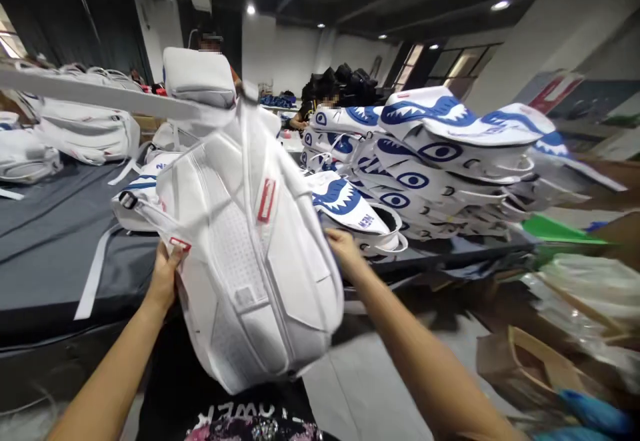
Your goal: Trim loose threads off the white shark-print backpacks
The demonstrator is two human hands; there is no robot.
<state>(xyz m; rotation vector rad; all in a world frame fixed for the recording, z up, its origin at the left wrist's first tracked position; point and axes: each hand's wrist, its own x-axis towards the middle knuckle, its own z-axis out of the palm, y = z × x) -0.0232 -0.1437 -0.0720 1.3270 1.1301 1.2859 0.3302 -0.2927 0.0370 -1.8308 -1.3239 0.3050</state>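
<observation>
A white backpack hangs tilted in front of my body, its strap and padded back side turned to me. Low on its left side, my left hand grips the edge near a small red label. My right hand holds the opposite edge, its fingertips partly hidden behind the bag. A loose white strap dangles over the table at the left. Right behind the held bag lies another white backpack with a blue shark-mouth print.
To the right, a tall stack of shark-print backpacks stands on the dark table. More white bags sit at the left. An open cardboard box and clear plastic lie at the lower right. Other people work farther back.
</observation>
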